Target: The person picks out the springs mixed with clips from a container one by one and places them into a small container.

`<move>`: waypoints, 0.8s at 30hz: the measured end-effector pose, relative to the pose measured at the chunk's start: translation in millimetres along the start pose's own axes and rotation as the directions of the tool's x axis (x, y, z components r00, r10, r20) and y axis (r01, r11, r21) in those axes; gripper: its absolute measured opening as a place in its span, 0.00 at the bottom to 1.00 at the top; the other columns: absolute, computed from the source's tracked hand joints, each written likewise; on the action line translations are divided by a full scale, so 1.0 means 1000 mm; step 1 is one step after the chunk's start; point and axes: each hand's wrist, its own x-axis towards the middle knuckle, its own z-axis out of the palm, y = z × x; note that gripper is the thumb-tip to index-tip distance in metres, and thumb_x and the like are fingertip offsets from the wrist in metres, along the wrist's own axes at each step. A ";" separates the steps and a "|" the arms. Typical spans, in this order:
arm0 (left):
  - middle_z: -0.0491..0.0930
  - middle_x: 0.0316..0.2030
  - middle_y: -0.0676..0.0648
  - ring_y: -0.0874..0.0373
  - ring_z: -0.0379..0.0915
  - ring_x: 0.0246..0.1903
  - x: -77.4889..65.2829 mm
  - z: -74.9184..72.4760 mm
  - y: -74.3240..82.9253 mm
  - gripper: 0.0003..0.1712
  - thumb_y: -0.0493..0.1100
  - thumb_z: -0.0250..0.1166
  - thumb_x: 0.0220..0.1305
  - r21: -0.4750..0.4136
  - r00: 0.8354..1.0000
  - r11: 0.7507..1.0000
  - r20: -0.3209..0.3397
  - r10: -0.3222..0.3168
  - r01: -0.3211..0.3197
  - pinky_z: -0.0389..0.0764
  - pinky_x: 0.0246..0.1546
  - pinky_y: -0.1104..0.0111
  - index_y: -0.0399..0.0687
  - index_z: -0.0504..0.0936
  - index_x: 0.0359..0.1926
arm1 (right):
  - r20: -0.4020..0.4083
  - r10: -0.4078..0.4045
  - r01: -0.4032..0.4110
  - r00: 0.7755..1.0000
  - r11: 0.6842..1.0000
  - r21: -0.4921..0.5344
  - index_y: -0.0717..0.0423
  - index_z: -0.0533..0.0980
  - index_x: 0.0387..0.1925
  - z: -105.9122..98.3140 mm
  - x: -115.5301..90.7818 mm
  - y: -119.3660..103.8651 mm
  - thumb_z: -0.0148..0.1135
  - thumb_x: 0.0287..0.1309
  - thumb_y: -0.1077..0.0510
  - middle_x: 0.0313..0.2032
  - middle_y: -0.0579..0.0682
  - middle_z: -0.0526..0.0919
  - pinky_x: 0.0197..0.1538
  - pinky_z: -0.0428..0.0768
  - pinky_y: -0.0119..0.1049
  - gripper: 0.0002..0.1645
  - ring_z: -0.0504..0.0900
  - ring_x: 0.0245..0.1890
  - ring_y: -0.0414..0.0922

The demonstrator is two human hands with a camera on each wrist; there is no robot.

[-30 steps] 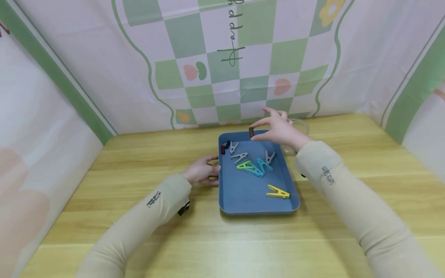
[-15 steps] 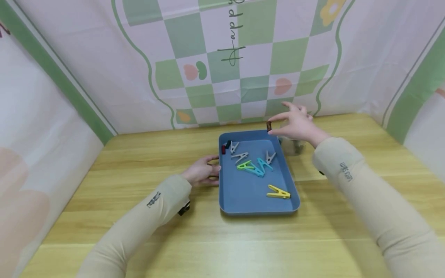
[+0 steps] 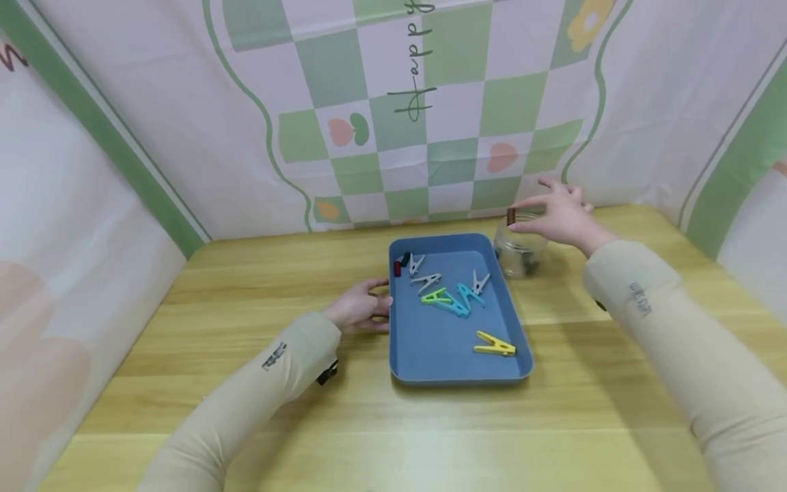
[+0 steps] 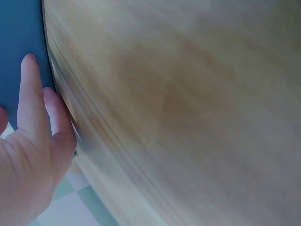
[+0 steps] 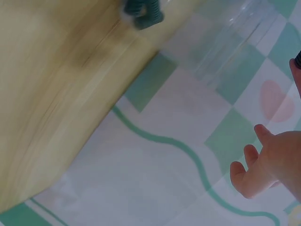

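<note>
The right hand (image 3: pixel 562 220), pinching a spring (image 3: pixel 511 216), has moved right of the tray (image 3: pixel 430 350), seemingly over a jar (image 3: pixel 514 262). The left hand (image 3: pixel 356 306), fingers extended, touches the tray.

Wears beige long sleeves (image 3: pixel 240 403), creased along forearms. Bears dark print (image 3: pixel 274 357) near left cuff (image 3: pixel 321 333), dark lettering (image 3: pixel 640 298) near right cuff (image 3: pixel 609 270). Shows small black piece (image 3: pixel 328 373) beneath left cuff.
</note>
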 end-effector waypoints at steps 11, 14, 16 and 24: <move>0.76 0.52 0.36 0.53 0.77 0.43 0.001 0.000 -0.002 0.32 0.34 0.50 0.71 0.006 1.000 1.000 -0.007 -0.004 0.004 0.82 0.42 0.62 0.49 0.53 0.73 | 0.005 0.045 -0.044 0.999 0.999 -0.010 0.63 0.73 0.56 0.000 0.003 0.014 0.66 0.53 0.44 0.71 0.69 0.35 0.57 0.39 0.72 0.35 0.32 0.64 0.77; 0.76 0.52 0.36 0.53 0.77 0.43 0.001 -0.001 -0.002 0.32 0.34 0.50 0.71 0.003 1.000 1.000 -0.009 -0.008 0.008 0.82 0.42 0.62 0.50 0.53 0.73 | 0.002 0.048 -0.048 0.999 0.999 -0.017 0.63 0.73 0.56 0.000 0.003 0.016 0.66 0.53 0.45 0.71 0.69 0.35 0.57 0.39 0.72 0.35 0.32 0.64 0.77; 0.76 0.52 0.36 0.53 0.77 0.44 0.002 -0.001 -0.002 0.32 0.35 0.50 0.71 0.011 1.000 1.000 -0.013 -0.008 0.008 0.82 0.42 0.62 0.50 0.53 0.73 | 0.002 0.049 -0.049 0.999 0.999 -0.019 0.63 0.73 0.56 0.000 0.003 0.016 0.66 0.53 0.45 0.71 0.70 0.35 0.57 0.39 0.72 0.35 0.32 0.64 0.76; 0.76 0.53 0.37 0.54 0.77 0.42 0.003 -0.001 -0.001 0.33 0.35 0.51 0.71 0.015 1.000 1.000 -0.015 -0.022 0.022 0.82 0.41 0.63 0.50 0.53 0.73 | 0.009 0.051 -0.051 0.999 0.998 -0.026 0.64 0.73 0.56 0.002 0.004 0.017 0.65 0.54 0.44 0.71 0.71 0.35 0.57 0.38 0.72 0.34 0.31 0.64 0.76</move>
